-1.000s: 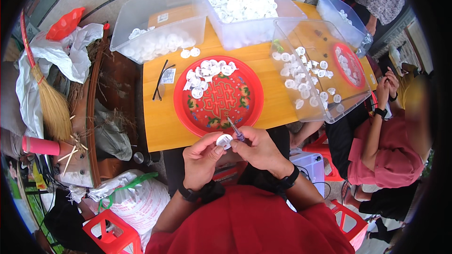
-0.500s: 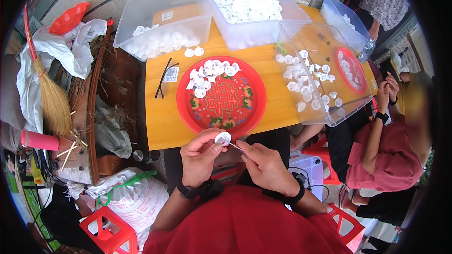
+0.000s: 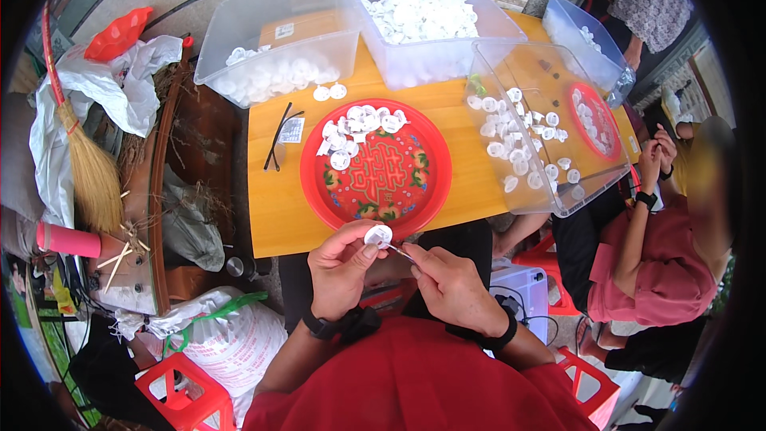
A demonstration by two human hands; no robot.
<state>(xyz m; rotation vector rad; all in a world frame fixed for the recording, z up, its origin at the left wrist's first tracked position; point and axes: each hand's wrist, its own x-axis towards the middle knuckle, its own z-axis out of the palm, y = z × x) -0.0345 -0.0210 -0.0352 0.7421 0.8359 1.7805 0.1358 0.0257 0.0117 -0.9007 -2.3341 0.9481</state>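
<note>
Head view, white disc [image 3: 378,235] pinched at left fingers [image 3: 361,251], thin tool [image 3: 400,251] touching

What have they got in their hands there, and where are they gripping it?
The left hand pinches a small white round piece by its edge in its fingertips. The right hand holds a thin metal tool by its rear end, tip at the piece.

A small white disc [image 3: 378,235] is pinched by the left hand [image 3: 341,267] (a thin metal tool [image 3: 401,251] is held by the right hand [image 3: 452,287]) beside the red tray [image 3: 435,164].
</note>
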